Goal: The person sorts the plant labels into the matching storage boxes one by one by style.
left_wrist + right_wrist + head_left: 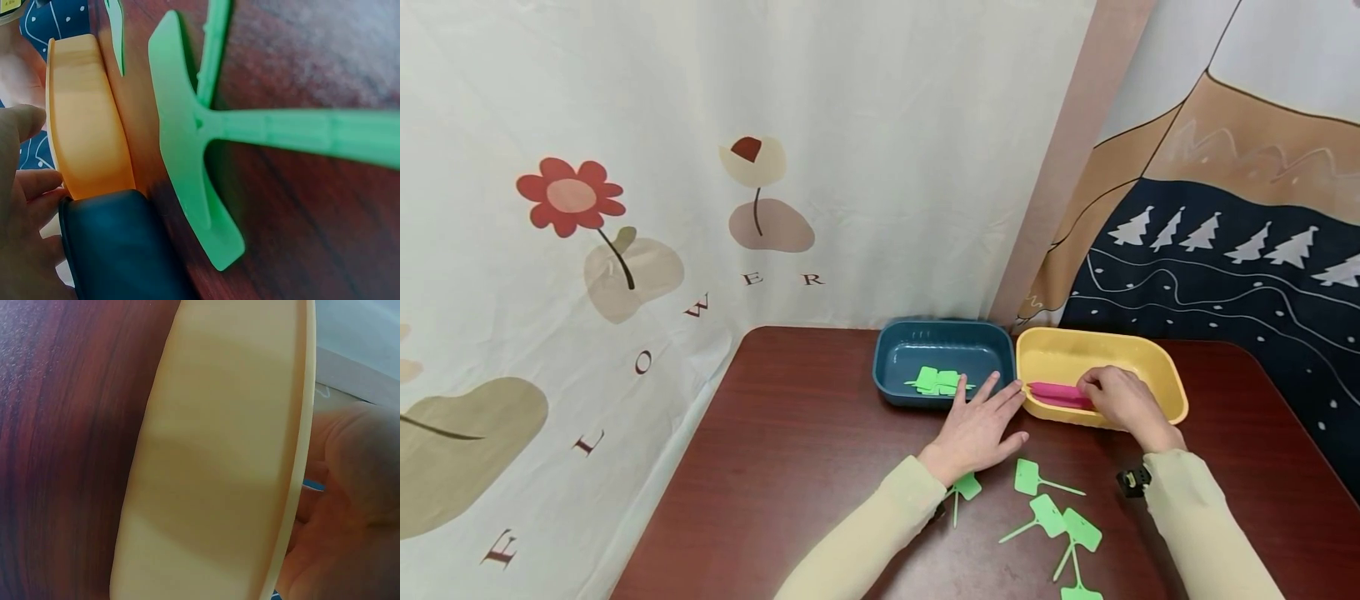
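My left hand (976, 429) spreads its fingers flat, fingertips right at the front rim of the dark blue tray (891, 350) and the near corner of the yellow tray (1056, 346). Several green T-shaped plant labels (937, 382) lie inside the blue tray. My right hand (1123, 400) reaches over the front wall of the yellow tray, thumb and fingers pinching the right end of a pink strip (1052, 390) among the pink pieces there. In the right wrist view the yellow wall (219, 450) hides most of those fingers.
Several loose green plant labels (1047, 515) lie on the brown table (775, 450) between the forearms, one partly under the left wrist. Both trays stand side by side near the back edge, before a printed curtain (850, 167).
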A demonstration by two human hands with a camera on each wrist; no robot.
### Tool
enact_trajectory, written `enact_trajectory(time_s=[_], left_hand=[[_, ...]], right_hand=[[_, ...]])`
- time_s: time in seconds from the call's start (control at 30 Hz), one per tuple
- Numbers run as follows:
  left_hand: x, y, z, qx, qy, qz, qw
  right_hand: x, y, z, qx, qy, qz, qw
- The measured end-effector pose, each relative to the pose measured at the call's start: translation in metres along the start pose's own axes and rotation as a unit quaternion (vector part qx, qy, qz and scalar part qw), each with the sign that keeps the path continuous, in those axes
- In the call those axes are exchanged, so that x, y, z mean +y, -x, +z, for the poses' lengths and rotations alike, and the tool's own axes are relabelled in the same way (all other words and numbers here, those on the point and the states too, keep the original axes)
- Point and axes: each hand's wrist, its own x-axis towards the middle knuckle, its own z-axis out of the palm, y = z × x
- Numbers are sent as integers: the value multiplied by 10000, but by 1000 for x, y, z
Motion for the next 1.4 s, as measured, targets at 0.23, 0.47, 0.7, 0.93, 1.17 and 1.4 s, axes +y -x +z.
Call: enact_trajectory(time_s=[0.23,0.47,0.7,0.93,1.17,1.4], left_hand=[[0,0,-1,3,12,-13,10000],[1,0,-1,-17,-31,-37,10000],[1,0,-1,-46,-43,-43,10000],[1,0,-1,-68,-90,-45,9999],[0,1,-2,-58,27,-29,10000],[-11,10,-13,327,361,44,9988]], right_hand=[[-1,-3,0,-95,28,41,9999],[0,-5,1,-116,62,165,9998],[3,0,1,71,86,168,9998],[0,11,4,713,11,-152,9973],[-8,26,11,1291,39,-478,9905],[-17,39,18,1619,-22,-761,9839]])
